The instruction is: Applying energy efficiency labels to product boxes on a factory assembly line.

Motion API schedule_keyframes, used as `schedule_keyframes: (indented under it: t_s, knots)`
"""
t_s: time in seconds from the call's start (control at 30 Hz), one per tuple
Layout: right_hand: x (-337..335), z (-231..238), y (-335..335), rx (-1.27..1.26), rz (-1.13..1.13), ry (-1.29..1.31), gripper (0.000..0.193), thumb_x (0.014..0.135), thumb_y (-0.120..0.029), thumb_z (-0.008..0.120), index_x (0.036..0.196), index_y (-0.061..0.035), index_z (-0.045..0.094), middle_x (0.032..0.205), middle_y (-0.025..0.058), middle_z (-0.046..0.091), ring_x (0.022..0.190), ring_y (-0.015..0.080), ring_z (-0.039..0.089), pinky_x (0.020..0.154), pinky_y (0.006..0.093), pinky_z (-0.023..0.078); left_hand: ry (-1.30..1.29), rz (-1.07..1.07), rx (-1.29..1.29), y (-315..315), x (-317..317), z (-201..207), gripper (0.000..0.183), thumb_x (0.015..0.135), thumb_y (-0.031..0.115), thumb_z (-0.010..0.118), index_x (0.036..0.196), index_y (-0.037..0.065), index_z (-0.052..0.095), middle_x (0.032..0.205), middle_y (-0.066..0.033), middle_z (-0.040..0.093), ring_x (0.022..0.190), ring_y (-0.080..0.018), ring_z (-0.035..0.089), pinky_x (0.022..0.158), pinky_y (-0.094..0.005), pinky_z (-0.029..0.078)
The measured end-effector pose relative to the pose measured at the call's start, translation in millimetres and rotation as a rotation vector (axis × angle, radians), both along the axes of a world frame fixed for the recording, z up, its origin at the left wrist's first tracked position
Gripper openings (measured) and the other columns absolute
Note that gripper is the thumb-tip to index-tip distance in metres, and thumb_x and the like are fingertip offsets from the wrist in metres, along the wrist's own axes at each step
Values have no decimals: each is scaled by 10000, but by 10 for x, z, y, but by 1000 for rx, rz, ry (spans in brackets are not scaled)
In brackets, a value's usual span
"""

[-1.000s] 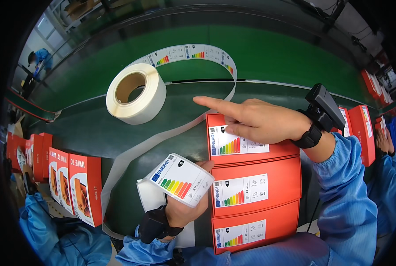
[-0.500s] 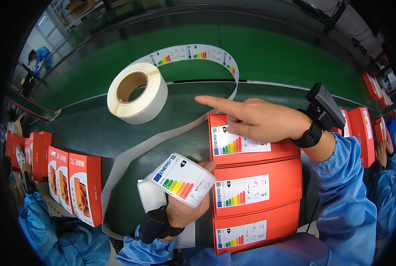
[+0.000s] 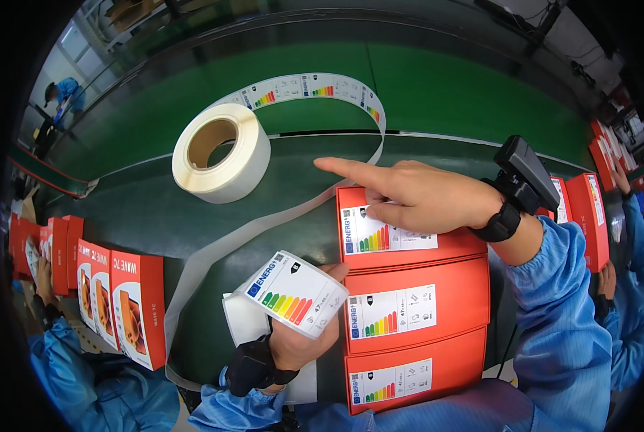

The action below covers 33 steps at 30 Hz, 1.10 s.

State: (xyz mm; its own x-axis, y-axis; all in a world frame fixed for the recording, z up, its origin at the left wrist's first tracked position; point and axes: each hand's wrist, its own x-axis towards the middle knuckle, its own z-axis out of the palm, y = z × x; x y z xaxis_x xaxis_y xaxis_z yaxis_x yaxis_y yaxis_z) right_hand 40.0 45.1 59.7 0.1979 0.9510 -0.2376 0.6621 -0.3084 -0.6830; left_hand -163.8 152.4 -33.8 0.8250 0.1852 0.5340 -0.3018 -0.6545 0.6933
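Roll [image 3: 246, 176] of labels rests on the dark green bench [image 3: 293, 245] and serves as the reference for all positions below. Label strip [image 3: 329, 85] leaves the far side of the roll, loops out to its right, then returns on the near side, running toward the person and to the left.

Left hand [image 3: 304, 349], nearer the person than the roll and slightly to its right, is closed on the loose label [image 3: 297, 294], thumb at the right edge, printed face up.

Right hand [image 3: 426, 194] is positioned right of the roll, palm down over the far red box [image 3: 462, 245], thumb against the attached label [image 3: 376, 232]. Index finger is extended toward the roll; the remaining fingers are hidden, so whether this hand is clenched cannot be told.

Middle red box [image 3: 462, 295] and near red box [image 3: 460, 356] follow in line toward the person, right of the roll, each bearing a matching label. Upright boxes [image 3: 151, 309] stand near-left of the roll.
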Motion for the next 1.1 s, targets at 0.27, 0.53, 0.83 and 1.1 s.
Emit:
schedule_keyframes:
  t_s: [0.27, 0.53, 0.83, 1.1]
  knots:
    - [-39, -129, -6, 74, 16, -179, 664, 787, -55, 480, 1399, -143, 239, 645, 173, 569, 570, 306, 560, 529, 396, 432, -24, 8, 86, 19, 4, -27, 290, 728, -87, 560, 1012, -36, 597, 1023, -159, 635, 862, -282, 606, 749, -345, 481]
    - [-285, -51, -38, 94, 92, -741, 651, 729, -104, 555, 1346, -66, 351, 605, 107, 592, 526, 255, 587, 411, 360, 392, -6, 46, 54, -23, -13, 7, 274, 685, -90, 583, 947, -17, 617, 986, -155, 647, 790, -273, 608, 715, -348, 474]
    - [-289, -330, -148, 271, -92, -929, 572, 842, -359, 506, 1347, -132, 360, 1244, 174, 436, 1168, 307, 395, 909, 463, 350, -87, 42, 150, 13, 34, -51, 335, 711, -40, 591, 1043, -5, 621, 926, -134, 640, 755, -268, 612, 652, -350, 466]
    - [35, -313, -469, 177, -195, -1006, 534, 819, -244, 543, 1313, -100, 404, 1351, 201, 341, 1264, 366, 309, 989, 476, 293, -47, 103, 131, -81, -328, 188, 364, 774, 17, 561, 1138, 24, 575, 1012, -140, 604, 904, -302, 574, 807, -383, 428]
